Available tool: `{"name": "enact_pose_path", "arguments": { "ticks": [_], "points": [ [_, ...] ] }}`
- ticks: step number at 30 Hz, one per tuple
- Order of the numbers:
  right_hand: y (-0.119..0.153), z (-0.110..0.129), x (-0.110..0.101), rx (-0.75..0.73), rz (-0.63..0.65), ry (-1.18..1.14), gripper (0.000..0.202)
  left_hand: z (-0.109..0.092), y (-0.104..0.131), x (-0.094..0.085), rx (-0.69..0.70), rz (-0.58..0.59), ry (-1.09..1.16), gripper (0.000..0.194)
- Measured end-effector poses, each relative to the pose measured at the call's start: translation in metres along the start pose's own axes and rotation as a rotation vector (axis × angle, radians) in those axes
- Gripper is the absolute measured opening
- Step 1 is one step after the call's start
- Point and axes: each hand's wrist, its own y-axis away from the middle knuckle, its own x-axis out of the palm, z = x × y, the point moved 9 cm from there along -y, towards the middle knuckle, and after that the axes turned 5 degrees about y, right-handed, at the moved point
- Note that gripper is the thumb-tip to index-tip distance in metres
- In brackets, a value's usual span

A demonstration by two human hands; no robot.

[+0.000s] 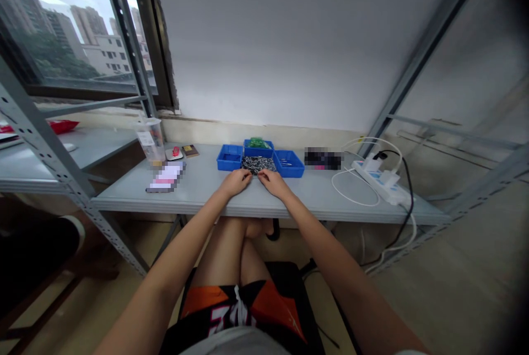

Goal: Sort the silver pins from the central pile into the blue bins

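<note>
A heap of small, shiny dark and silver metal pieces (258,163) lies on the table among the blue bins; their kind is too small to make out. At its front left edge, my left hand (237,182) has its fingers pinched together. My right hand (271,183) is likewise pinched at the front right edge, close to the left one. Whatever the fingertips hold is too small to tell. A blue bin (230,165) stands to the left of the heap. Behind it, another blue bin (247,151) contains green items. The right blue bin (291,171) has a few thin pieces inside.
On the left of the grey table (198,195) are a blurred-out phone (166,177), a plastic cup (151,143), a small dark box (190,150) and a red item (176,151). To the right lie a pixelated dark object (323,159), white cables and a power strip (382,181). Metal posts flank the table.
</note>
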Motion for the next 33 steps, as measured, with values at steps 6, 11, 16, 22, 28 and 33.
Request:
{"name": "enact_pose_path", "arguments": {
  "ticks": [6, 11, 16, 22, 28, 33],
  "points": [
    [0.0004, 0.0028, 0.0003, -0.003, 0.027, -0.001, 0.014, 0.0000, 0.0001, 0.0003, -0.008, 0.006, -0.001, 0.027],
    [0.0012, 0.0023, 0.0010, -0.009, 0.034, 0.007, 0.013, -0.0018, 0.0008, -0.0013, -0.001, 0.002, 0.004, 0.027],
    [0.0016, 0.0037, 0.0003, -0.021, 0.028, 0.007, 0.013, -0.0001, 0.0012, -0.0019, -0.019, -0.008, -0.013, 0.028],
    [0.0017, 0.0072, -0.0018, -0.018, 0.032, 0.020, 0.014, 0.0013, 0.0006, -0.0007, -0.028, -0.002, -0.011, 0.027],
    [0.0022, 0.0077, -0.0030, -0.018, 0.030, 0.013, 0.014, 0.0002, 0.0009, -0.0011, -0.027, -0.002, -0.022, 0.027],
    [0.0021, 0.0078, -0.0027, -0.012, 0.035, 0.023, 0.014, -0.0003, 0.0013, -0.0021, -0.045, 0.003, -0.034, 0.028]
  ]
}}
